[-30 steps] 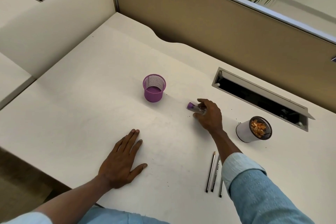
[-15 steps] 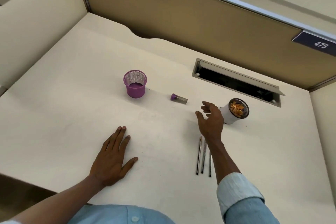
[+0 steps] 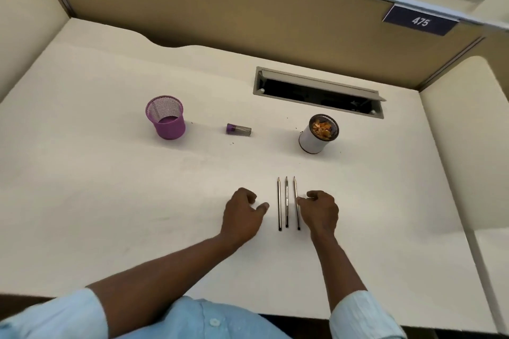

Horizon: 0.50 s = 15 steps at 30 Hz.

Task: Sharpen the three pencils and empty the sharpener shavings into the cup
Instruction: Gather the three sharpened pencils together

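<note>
Three dark pencils [image 3: 287, 202] lie side by side on the desk, tips pointing away from me. My left hand [image 3: 243, 215] rests just left of them, fingers loosely curled, holding nothing. My right hand [image 3: 319, 210] sits just right of them, its fingertips touching the rightmost pencil [image 3: 296, 202]. The purple-capped sharpener [image 3: 238, 129] lies on its side further back. A white cup [image 3: 319, 133] with orange shavings inside stands to the right of it.
A purple mesh pen holder [image 3: 166, 117] stands at the back left. An open cable slot [image 3: 316, 92] is cut into the desk behind the cup. Beige partition walls enclose the desk at the back and both sides.
My right hand has let go of the sharpener and drawn back to the pencils. My left hand slid right to the pencils' other side. The view shifted right.
</note>
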Available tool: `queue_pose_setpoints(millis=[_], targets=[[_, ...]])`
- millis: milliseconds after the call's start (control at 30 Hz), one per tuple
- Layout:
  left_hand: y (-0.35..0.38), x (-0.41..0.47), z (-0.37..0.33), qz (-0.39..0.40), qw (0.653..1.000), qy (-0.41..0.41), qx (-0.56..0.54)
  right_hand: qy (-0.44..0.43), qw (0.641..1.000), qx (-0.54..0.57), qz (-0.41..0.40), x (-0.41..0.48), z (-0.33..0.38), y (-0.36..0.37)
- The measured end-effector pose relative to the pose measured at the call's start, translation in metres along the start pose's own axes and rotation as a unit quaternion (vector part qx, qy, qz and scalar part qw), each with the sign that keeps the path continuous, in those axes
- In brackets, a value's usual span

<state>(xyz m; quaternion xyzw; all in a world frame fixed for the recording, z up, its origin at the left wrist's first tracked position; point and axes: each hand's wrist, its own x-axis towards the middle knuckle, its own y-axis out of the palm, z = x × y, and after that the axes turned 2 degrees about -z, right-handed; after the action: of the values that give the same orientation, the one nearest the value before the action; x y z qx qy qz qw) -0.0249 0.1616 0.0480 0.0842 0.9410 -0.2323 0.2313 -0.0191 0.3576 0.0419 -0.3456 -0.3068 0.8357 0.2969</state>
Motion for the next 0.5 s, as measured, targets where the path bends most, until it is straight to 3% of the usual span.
queue_pose_setpoints(millis=[167, 500], targets=[[0.036, 0.005, -0.030, 0.037, 0.992, -0.086, -0.086, 0.009, 1.000, 0.007, 0.014, -0.007, -0.003, 0.007], [0.060, 0.025, -0.047, 0.013, 0.969, -0.186, -0.160, -0.018, 0.999, -0.028, 0.030, -0.022, 0.013, 0.019]])
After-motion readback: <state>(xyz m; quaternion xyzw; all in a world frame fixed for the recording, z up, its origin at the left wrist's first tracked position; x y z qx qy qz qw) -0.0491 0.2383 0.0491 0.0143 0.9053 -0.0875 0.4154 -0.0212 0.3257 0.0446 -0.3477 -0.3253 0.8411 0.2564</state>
